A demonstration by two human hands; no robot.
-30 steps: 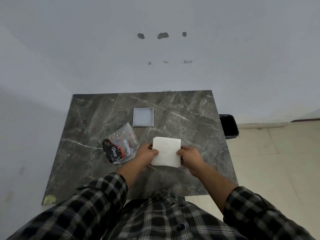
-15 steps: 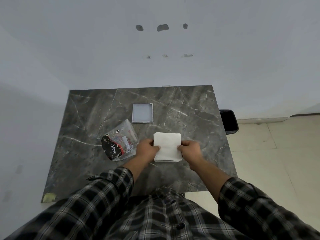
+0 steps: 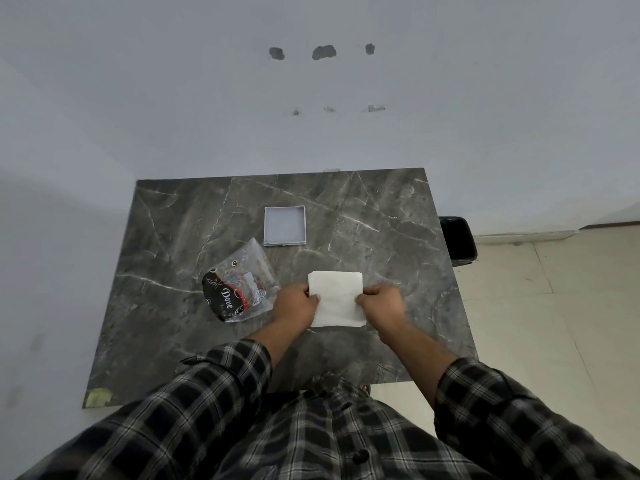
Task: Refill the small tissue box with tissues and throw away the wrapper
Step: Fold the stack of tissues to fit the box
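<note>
Tissues [image 3: 336, 297] out of wrapper [image 3: 239, 289], clamped by your left hand [image 3: 297, 304] and right hand [image 3: 380, 303] near the table's [image 3: 398, 237] front edge; box [image 3: 284, 225] unfilled, wrapper unbinned.

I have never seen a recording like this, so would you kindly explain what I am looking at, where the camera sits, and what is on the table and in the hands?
There is no machine here. The camera is worn on a person's head and looks down at their two bare hands. The left hand and right hand grip a stack of white tissues by its sides. On the dark marble table lie the empty plastic wrapper and, farther back, a small open tissue box. A black bin stands on the floor beside the table.
</note>
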